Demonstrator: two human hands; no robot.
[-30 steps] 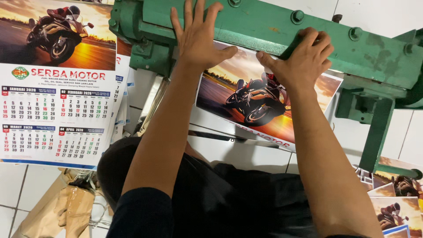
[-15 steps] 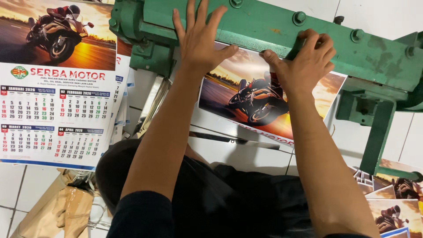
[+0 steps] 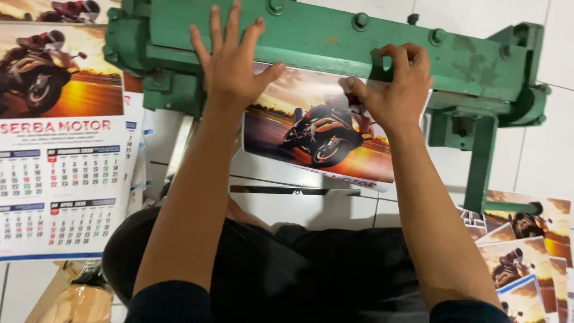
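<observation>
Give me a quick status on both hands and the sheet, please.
Left hand flat, fingers spread on green press. Right hand pinching calendar sheet at the press edge. Sheet hangs partly out. Nothing blocking.

A large wall calendar sheet (image 3: pixel 57 149) lies at the left, showing a motorcycle rider against an orange sunset above grids of dates. More sheets are stacked beneath it. At the lower right, a fanned pile of similar motorcycle prints (image 3: pixel 526 251) rests on the white tiled floor (image 3: pixel 550 161). Crumpled brown paper (image 3: pixel 69 299) sits at the lower left corner, just below the calendar.
</observation>
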